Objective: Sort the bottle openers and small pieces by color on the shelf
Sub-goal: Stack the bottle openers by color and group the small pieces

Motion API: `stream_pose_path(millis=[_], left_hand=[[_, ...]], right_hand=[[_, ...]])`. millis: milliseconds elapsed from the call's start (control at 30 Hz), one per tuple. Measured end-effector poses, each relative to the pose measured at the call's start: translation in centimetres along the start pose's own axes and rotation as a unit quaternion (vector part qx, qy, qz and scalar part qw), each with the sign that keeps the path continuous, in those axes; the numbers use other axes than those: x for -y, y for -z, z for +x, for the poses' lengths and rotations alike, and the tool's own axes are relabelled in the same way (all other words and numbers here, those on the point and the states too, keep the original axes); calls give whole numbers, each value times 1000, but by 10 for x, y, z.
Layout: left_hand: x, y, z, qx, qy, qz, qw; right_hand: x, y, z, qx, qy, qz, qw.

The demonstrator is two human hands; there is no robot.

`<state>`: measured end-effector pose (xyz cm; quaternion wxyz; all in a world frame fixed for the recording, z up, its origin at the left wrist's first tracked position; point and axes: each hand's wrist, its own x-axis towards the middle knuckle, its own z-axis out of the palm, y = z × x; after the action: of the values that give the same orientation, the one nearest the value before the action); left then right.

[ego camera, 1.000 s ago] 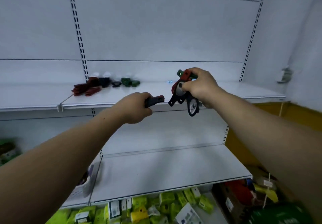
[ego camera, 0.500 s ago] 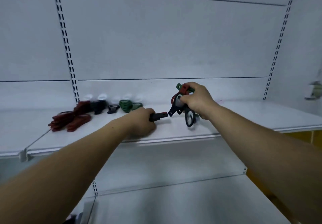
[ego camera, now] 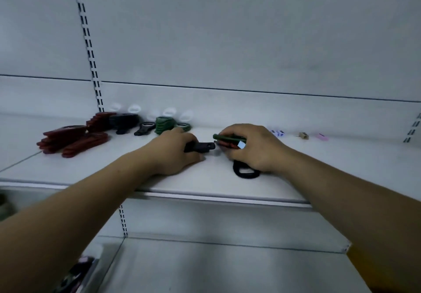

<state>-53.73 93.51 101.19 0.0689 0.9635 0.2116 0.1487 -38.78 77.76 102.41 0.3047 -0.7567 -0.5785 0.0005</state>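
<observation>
Fingers of the left hand curl round a black bottle opener; at its 3 o'clock, the right hand clamps a green-and-red bundle of openers on the shelf.

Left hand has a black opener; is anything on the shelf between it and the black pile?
Mostly bare shelf. The black opener in the left hand has open surface toward the black pile; only a loose black opener lies in front of that pile, and the green stack sits just right of the route.

Dark red openers, black openers, green openers, white shelf, pink piece.
</observation>
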Motion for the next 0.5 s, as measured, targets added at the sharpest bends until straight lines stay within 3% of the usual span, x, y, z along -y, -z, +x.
stream_pose_path(millis=[133, 500], left_hand=[[-6, 2, -2, -5, -3, -13, 1000], [-5, 17, -7, 6, -10, -25, 1000]], right_hand=[[2, 1, -3, 95, 5, -56, 994], [-4, 31, -3, 215, -62, -79, 972]])
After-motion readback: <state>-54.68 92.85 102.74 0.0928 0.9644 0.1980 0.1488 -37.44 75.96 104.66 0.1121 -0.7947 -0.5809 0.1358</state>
